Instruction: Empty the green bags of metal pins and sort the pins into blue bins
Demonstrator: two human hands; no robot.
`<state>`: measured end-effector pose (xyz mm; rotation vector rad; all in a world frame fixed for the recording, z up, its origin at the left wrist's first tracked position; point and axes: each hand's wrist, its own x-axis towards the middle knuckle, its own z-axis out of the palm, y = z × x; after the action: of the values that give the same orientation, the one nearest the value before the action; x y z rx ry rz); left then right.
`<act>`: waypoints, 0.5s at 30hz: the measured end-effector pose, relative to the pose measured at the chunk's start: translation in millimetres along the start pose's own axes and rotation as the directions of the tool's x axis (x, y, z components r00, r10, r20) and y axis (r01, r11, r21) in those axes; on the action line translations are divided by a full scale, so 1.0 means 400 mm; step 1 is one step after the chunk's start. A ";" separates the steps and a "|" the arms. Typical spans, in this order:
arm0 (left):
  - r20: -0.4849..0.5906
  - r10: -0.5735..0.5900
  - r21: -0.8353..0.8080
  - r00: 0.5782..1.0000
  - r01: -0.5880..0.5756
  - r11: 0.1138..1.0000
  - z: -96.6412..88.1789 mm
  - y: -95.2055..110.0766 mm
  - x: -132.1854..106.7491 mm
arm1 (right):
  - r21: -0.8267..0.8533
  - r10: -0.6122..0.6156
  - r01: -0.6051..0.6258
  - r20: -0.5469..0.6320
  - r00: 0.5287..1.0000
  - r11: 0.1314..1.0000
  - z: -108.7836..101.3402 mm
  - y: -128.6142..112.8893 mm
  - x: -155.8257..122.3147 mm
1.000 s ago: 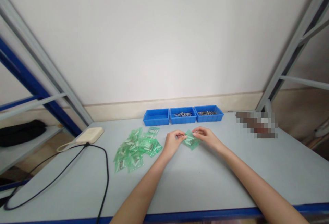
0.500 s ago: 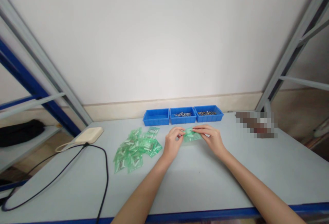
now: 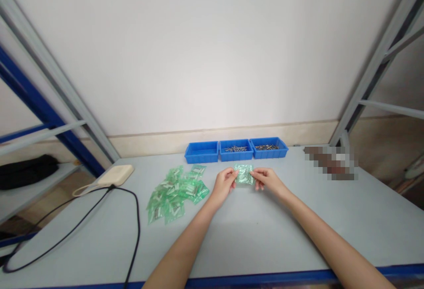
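A small green plastic bag [image 3: 244,174] with metal pieces inside is held upright between both my hands, a little above the grey table [image 3: 232,231]. My left hand [image 3: 224,184] pinches its left edge. My right hand [image 3: 266,178] pinches its right edge. A pile of several similar filled green bags [image 3: 175,190] lies on the table left of my left hand. Three blue bins stand in a row behind my hands: the left bin [image 3: 201,152] looks empty, the middle bin [image 3: 236,149] and the right bin [image 3: 268,147] hold metal screws.
A beige flat device [image 3: 115,175] lies at the table's back left, with a black cable [image 3: 99,218] looping toward the front edge. Metal shelf frames rise at both sides. A blurred-out object [image 3: 331,161] sits at the back right. A black bag [image 3: 26,170] rests on a lower left shelf.
The green bag was lying low by the table between my fingers; both hands have since lifted it and turned it upright, facing me, held by its two side edges.
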<state>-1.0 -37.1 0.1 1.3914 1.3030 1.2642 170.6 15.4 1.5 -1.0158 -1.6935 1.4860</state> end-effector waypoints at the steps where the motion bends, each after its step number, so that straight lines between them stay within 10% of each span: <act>1: -0.010 -0.007 -0.002 1.000 0.007 1.000 -0.001 -0.002 0.001 | 0.013 0.003 -0.003 0.011 1.000 1.000 0.000 0.000 -0.002; 8: -0.080 0.020 -0.031 0.997 -0.023 0.999 0.001 -0.002 0.000 | 0.022 -0.004 0.004 -0.003 1.000 1.000 -0.001 -0.002 0.017; 15: -0.164 -0.074 -0.142 0.984 0.051 0.988 0.003 -0.016 0.027 | -0.162 -0.046 0.040 -0.029 0.999 0.986 0.127 -0.193 0.268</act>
<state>-1.4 -25.5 -5.1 1.1585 1.3347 1.4260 64.9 80.6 69.1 -1.0746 -1.8247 1.3147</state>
